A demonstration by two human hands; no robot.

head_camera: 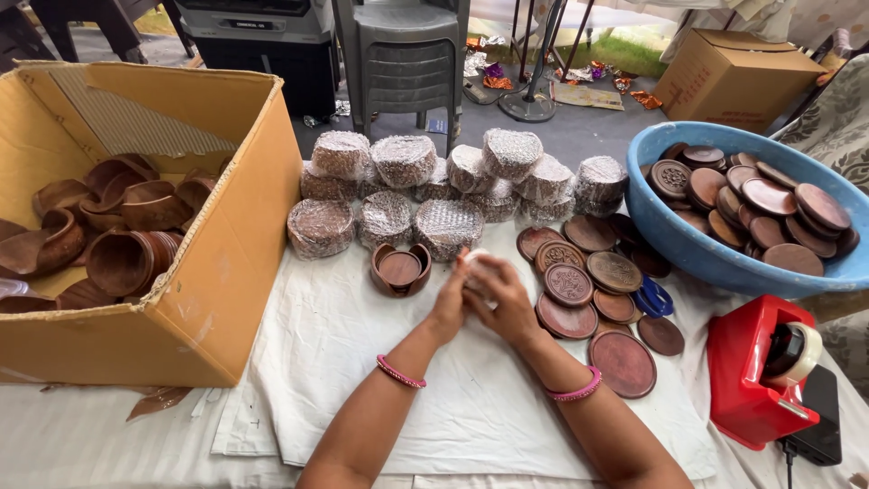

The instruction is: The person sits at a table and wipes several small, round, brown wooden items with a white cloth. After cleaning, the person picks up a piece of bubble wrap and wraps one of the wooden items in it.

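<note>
Centrally, at table middle: left hand (450,303) and right hand (501,297) pressed together, fingers of both curled shut round a small whitish wrapped bundle (478,265), only a pale sliver visible between fingertips. Pink bangle on each wrist. Just beside, at ten o'clock from the hands: open wooden coaster holder (400,270), a round disc seated inside, standing on the white cloth (344,362). Beyond, at twelve o'clock: cluster of round packs in bubble wrap (448,186), stacked in two rough rows, touching one another. At two to four o'clock: loose carved wooden coasters (579,281), dark brown, lying flat and overlapping, largest one nearest the right forearm. Among them, at three o'clock: blue-handled scissors (654,299), partly under a coaster. Farther out at two o'clock: blue plastic tub (688,244), heaped with more brown discs. At four o'clock, near table edge: red tape dispenser (756,371) with roll mounted, touching a dark flat device at its base. At nine o'clock, well apart from the hands: large open cardboard box (226,272), holding curved wooden holder pieces piled loosely. Past the table at twelve o'clock: grey plastic chair (403,59); at one o'clock, a closed cardboard carton (733,77) on the ground.
</note>
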